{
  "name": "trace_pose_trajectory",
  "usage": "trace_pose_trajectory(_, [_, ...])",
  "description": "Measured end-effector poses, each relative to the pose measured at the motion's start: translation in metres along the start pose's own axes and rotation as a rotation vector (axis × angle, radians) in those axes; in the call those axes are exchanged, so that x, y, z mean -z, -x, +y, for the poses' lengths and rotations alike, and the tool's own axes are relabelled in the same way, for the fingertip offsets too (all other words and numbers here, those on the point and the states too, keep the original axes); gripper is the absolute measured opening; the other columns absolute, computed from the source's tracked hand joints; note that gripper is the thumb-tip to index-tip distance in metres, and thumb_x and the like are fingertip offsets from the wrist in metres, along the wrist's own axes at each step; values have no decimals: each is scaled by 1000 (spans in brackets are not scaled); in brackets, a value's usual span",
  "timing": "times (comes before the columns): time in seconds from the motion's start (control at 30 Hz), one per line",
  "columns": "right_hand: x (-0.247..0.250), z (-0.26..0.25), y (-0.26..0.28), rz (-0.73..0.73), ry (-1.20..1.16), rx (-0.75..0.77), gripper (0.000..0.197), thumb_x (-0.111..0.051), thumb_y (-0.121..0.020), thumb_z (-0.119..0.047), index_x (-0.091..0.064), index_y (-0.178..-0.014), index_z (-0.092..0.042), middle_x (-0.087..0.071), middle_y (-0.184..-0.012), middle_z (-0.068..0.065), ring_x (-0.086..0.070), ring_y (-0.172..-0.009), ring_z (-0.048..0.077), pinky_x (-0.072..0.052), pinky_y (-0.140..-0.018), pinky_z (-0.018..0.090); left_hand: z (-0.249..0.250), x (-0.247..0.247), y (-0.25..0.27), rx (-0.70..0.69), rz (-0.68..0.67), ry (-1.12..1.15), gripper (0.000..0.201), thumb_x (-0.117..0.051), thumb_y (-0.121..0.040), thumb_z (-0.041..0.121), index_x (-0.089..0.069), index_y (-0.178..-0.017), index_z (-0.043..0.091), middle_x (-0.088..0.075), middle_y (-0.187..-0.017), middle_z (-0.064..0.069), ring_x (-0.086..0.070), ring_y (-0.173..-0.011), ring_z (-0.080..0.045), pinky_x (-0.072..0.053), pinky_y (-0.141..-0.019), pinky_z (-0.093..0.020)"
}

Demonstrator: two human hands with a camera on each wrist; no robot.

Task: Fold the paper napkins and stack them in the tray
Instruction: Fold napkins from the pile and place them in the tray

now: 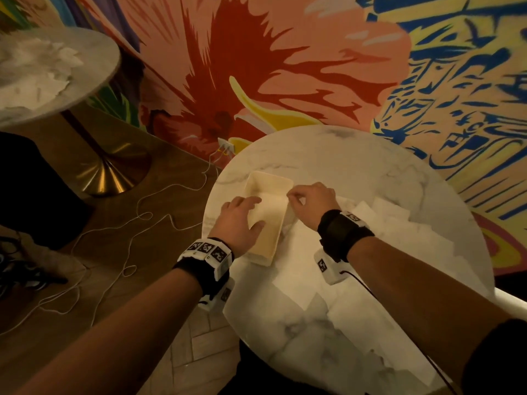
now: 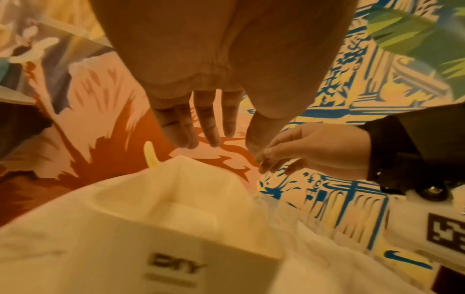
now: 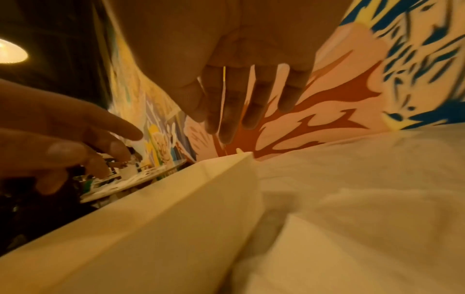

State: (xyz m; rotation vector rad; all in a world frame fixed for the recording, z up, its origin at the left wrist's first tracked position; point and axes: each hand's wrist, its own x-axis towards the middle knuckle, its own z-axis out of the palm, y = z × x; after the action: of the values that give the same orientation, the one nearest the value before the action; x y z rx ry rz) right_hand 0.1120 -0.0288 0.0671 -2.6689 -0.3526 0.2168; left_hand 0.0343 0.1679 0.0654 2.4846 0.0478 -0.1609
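Note:
A cream rectangular tray (image 1: 270, 175) (image 2: 120, 246) (image 3: 163, 228) stands on the left part of the round marble table (image 1: 342, 161). A pale folded napkin (image 1: 271, 213) lies inside it. My left hand (image 1: 253, 212) (image 2: 201, 139) (image 3: 75, 143) hovers over the tray with straight, spread fingers and holds nothing. At the tray's right rim my right hand (image 1: 293, 196) (image 2: 266, 159) (image 3: 226, 123) hangs with loosely bent fingers, and no napkin shows between them. Several flat white napkins (image 1: 385, 218) (image 3: 365, 189) (image 2: 327, 258) lie spread on the table to the tray's right and front.
The tray sits close to the table's left edge, with wooden floor below. A white cable (image 1: 142, 212) trails over the floor. A second round table (image 1: 94, 81) at far left carries a heap of crumpled napkins (image 1: 37, 67). A painted wall stands right behind the table.

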Motion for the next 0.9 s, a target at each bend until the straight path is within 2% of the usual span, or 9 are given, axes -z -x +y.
trace_pose_trajectory(0.07, [7,26,16,-41,-52,-95,24,-49,-97,-34,-70,-104,-25,-72,-102,1,-62,-101,25,-46,-95,38,21,-13,4,-63,-23,40,45,-62,-93,29,-51,-136,28,-54,-125,4,-49,-113,-19,-43,-99,-32])
trace_pose_trajectory(0.13, [9,51,33,-104,-114,-221,23,-52,-96,-32,-71,-102,-19,-71,-104,5,-65,-97,26,-52,-91,37,41,-27,11,-94,-69,70,38,-60,-94,28,-53,-131,27,-57,-118,6,-57,-99,-15,-48,-88,-28])
trace_pose_trajectory(0.2, [6,72,51,-159,-111,-319,23,-55,-96,-30,-71,-105,-16,-70,-111,7,-64,-101,26,-51,-91,31,55,-43,19,-87,-115,104,31,-57,-94,28,-57,-125,26,-61,-111,6,-61,-89,-14,-53,-82,-31])
trace_pose_trajectory(0.27, [0,86,68,-207,-78,-367,26,-55,-97,-30,-70,-111,-13,-68,-117,6,-61,-109,26,-46,-93,28,63,-61,29,-44,-183,114,27,-55,-95,27,-60,-121,26,-65,-107,6,-64,-86,-14,-55,-81,-32])
trace_pose_trajectory(0.37, [-11,95,85,-249,-35,-392,29,-51,-98,-28,-68,-115,-12,-66,-124,6,-58,-116,26,-44,-98,28,60,-87,43,18,-319,20,33,-54,-96,28,-57,-128,24,-65,-121,2,-63,-103,-18,-51,-92,-33])
trace_pose_trajectory(0.5, [-27,102,97,-283,-92,-372,39,-58,-95,-27,-56,-132,-15,-54,-137,7,-50,-126,24,-40,-105,29,46,-110,57,135,-480,-129,50,-53,-97,33,-43,-145,23,-51,-143,-5,-49,-129,-24,-40,-107,-33])
trace_pose_trajectory(0.6, [-38,104,99,-348,-33,-321,54,-58,-95,-31,-41,-145,-20,-41,-146,8,-41,-134,27,-35,-111,34,39,-118,64,180,-533,-177,54,-53,-96,34,-40,-147,24,-51,-144,-7,-48,-131,-26,-40,-107,-34])
trace_pose_trajectory(0.7, [-43,104,98,-404,20,-281,64,-59,-94,-32,-30,-151,-22,-35,-149,7,-38,-136,28,-35,-111,38,36,-121,66,195,-520,-176,54,-54,-95,35,-41,-147,27,-52,-142,-7,-49,-129,-25,-41,-107,-35])
trace_pose_trajectory(0.9, [-47,99,82,-405,183,-178,67,-58,-93,-38,-27,-150,-26,-26,-151,1,-33,-136,27,-37,-109,42,30,-121,64,202,-506,-174,50,-54,-96,35,-44,-145,29,-50,-144,-5,-49,-131,-25,-40,-109,-34])
